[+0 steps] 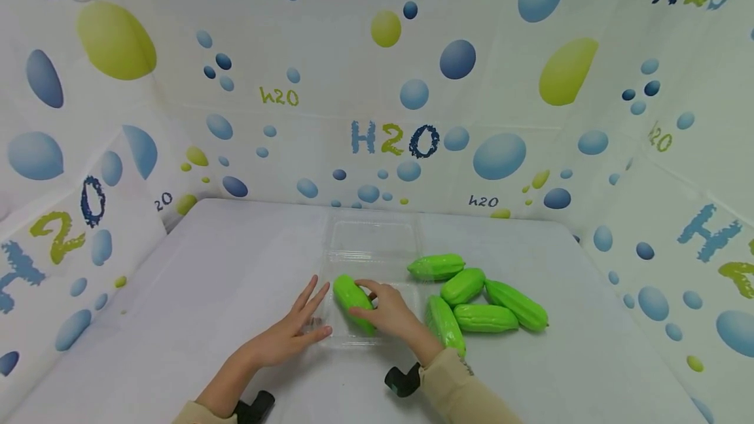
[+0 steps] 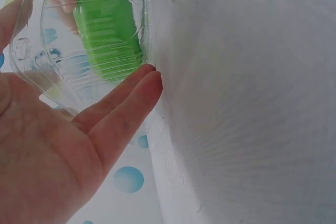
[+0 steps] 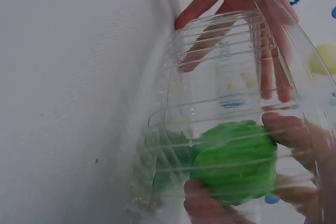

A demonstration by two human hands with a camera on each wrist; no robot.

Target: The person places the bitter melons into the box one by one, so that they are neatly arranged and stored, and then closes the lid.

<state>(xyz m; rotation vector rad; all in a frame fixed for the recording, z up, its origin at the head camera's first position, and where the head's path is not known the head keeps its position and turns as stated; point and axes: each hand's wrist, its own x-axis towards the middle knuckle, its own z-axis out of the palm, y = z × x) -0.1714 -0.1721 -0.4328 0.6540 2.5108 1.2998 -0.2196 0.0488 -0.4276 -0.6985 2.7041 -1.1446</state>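
A clear plastic clamshell container (image 1: 406, 293) lies with its lid (image 1: 374, 238) folded back, away from the person. Inside its near half is a bright green, ridged gourd-like vegetable (image 1: 349, 293), tilted with its far end to the left. My right hand (image 1: 390, 311) grips this vegetable from the right, thumb and fingers on either side. In the right wrist view the vegetable (image 3: 236, 163) shows through the clear wall. My left hand (image 1: 285, 337) has its fingers spread along the container's left side. In the left wrist view its straight fingers (image 2: 128, 100) touch the outer wall.
Several more green vegetables (image 1: 485, 318) lie grouped on the white table (image 1: 235, 267), right of the container. One (image 1: 444, 324) lies close to the right forearm. A patterned cloth (image 1: 330, 51) stands behind and at both sides. Black wrist devices (image 1: 403, 381) sit under the wrists.
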